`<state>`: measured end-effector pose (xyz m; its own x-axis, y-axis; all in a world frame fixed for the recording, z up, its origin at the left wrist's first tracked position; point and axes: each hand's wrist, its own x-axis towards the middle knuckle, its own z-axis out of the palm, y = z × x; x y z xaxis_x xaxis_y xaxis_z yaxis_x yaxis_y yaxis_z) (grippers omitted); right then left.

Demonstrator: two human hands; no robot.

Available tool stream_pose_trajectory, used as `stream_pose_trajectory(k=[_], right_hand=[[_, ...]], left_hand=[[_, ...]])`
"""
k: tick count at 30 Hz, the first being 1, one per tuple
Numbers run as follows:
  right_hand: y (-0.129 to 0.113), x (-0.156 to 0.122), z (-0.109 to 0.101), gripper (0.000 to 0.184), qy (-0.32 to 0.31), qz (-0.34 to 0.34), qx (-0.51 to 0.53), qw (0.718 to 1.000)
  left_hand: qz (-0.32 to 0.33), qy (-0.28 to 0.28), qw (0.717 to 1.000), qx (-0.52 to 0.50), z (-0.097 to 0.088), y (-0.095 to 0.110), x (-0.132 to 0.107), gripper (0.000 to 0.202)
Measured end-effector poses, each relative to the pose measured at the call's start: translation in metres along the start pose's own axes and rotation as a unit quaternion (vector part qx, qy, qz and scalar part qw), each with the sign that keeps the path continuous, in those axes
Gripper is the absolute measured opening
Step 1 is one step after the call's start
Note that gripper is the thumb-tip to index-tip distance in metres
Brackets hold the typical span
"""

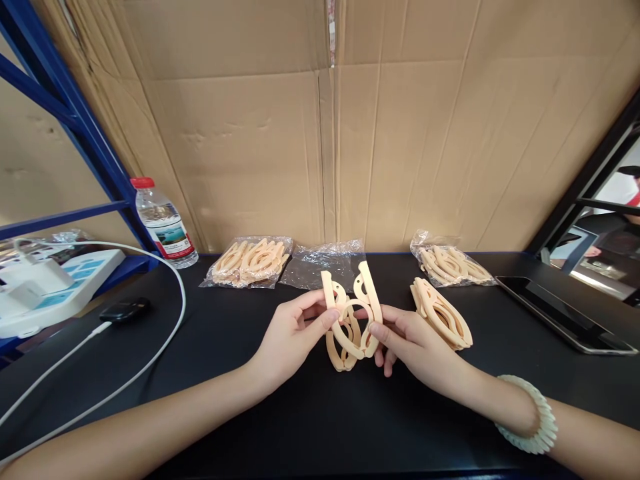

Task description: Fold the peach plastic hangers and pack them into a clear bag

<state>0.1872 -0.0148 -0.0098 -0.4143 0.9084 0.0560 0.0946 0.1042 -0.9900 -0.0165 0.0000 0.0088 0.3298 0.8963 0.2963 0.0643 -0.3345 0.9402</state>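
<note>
Both hands meet over the black tabletop (310, 427) and grip a cream plastic folding hanger (352, 319). My left hand (293, 337) pinches its left arm between thumb and fingers. My right hand (413, 343) grips the right arm, a white beaded bracelet (533, 417) on that wrist. A loose stack of the same hangers (441, 315) lies just right of my right hand. An empty clear bag (325, 263) lies behind the held hanger.
Filled bags of hangers lie at back left (250, 261) and back right (450, 263). A water bottle (164, 225), power strip (55, 283), white cable (165, 333) and small black device (124, 310) are left. A tablet (565, 313) lies right. Cardboard (320, 133) walls the back.
</note>
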Motion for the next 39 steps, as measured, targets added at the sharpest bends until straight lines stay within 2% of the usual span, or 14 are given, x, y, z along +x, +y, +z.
stream_pose_trajectory(k=[4, 10, 20, 39], right_hand=[[-0.002, -0.001, 0.0, 0.051, 0.006, -0.01, 0.026, 1.0], [-0.007, -0.001, 0.0, 0.036, 0.037, -0.036, 0.031, 0.998], [-0.016, -0.007, 0.004, 0.034, 0.108, -0.018, -0.027, 0.994], [-0.017, -0.008, 0.003, 0.034, 0.106, -0.015, -0.012, 0.994]], left_hand=[[0.003, 0.011, 1.0, -0.008, -0.001, 0.001, 0.0, 0.023], [0.012, 0.052, 0.998, 0.021, -0.002, -0.005, 0.001, 0.025], [0.045, 0.019, 0.997, 0.066, 0.002, -0.003, -0.004, 0.023], [0.051, -0.009, 0.996, 0.068, 0.002, 0.004, -0.003, 0.021]])
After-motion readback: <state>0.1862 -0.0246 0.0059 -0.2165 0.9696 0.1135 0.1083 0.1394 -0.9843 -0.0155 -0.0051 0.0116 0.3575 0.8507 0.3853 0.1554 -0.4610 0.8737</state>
